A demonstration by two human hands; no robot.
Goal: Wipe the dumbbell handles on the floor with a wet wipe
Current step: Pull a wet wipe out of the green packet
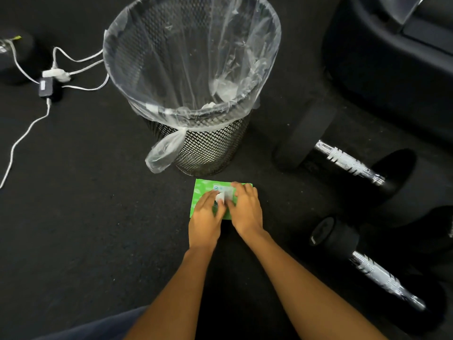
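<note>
A green pack of wet wipes lies flat on the black floor in front of a bin. Both hands are on top of it. My left hand pinches a bit of white wipe at the pack's opening. My right hand lies over the right half of the pack, its fingers at the white label flap. Two dumbbells lie on the floor to the right: the far one has a chrome handle, and the near one's chrome handle is closer to me.
A wire-mesh bin lined with a clear plastic bag stands just beyond the pack, with crumpled white wipes inside. White cables and a black power adapter lie at the left. Dark gym equipment fills the upper right.
</note>
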